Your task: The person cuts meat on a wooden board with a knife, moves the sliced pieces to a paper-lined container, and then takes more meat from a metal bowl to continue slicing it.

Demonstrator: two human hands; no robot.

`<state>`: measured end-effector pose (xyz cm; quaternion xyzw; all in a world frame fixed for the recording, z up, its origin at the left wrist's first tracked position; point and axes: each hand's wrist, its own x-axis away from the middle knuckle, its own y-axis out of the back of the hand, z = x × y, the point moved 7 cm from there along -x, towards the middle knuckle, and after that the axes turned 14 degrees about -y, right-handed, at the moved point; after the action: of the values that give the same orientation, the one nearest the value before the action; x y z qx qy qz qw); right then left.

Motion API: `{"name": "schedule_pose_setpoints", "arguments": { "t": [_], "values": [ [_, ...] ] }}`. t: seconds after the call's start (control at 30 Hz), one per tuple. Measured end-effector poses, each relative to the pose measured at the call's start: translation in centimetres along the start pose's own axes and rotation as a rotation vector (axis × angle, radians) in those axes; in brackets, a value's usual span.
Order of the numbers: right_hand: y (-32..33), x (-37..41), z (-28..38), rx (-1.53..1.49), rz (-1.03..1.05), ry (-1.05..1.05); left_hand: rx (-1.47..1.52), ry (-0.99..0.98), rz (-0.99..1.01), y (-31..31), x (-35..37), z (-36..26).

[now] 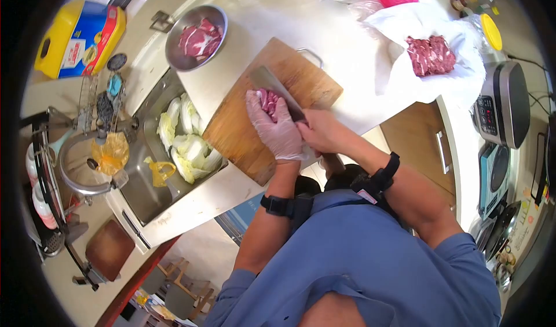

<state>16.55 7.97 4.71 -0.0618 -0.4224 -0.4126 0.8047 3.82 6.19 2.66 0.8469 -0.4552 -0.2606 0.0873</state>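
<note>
Pieces of raw red meat lie on the wooden cutting board, under the fingers of my left hand. That hand wears a thin clear glove, and its fingers are curled around the meat. My right hand is bare and wrapped round the handle of a cleaver. The cleaver's broad blade lies slantwise along the right side of the meat, close to my left fingers. Where the edge meets the meat or the board is hidden from above.
A steel bowl with a slab of raw meat stands behind the board. Left is a sink holding cabbage pieces. At the right, sliced meat sits on a white plastic bag, near a rice cooker.
</note>
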Motion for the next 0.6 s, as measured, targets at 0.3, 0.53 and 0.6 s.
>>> {"name": "schedule_pose_setpoints", "arguments": {
  "t": [0.3, 0.53, 0.6],
  "values": [
    [8.5, 9.3, -1.7, -0.386, -0.211, 0.083, 0.247, -0.211, 0.172, -6.2, -1.3, -13.5],
    [19.1, 16.2, -9.2, -0.724, -0.539, -0.052, 0.437, -0.496, 0.58, -22.0, -0.3, -25.0],
    [21.0, 17.2, -11.1, -0.793, -0.587, -0.056, 0.447, -0.575, 0.595, -26.3, -0.1, -25.0]
  ]
}}
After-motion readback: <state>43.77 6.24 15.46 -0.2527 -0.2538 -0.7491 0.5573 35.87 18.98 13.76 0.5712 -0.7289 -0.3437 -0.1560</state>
